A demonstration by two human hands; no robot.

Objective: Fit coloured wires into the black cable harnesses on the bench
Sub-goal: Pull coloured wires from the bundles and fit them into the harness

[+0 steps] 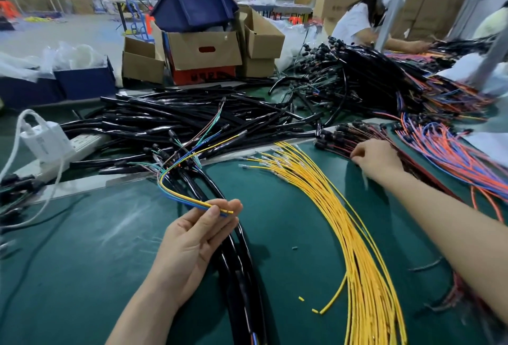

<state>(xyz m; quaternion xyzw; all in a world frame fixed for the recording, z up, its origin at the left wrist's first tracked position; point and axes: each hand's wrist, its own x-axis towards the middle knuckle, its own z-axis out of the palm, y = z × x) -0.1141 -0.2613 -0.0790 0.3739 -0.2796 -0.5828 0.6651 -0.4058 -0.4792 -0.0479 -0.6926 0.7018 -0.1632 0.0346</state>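
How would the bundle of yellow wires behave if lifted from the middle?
Probably floppy: the yellow wires curve and fan loosely across the mat. Likely light, being thin strands. No tie shows, so they would probably splay apart rather than lift together.

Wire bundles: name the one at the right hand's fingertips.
The dark red bundle with black connectors; the yellow bundle and orange-blue bundle lie either side.

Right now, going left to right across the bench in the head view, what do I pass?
White charger → left hand pinching thin wires → yellow wires → right hand → orange and blue wires.
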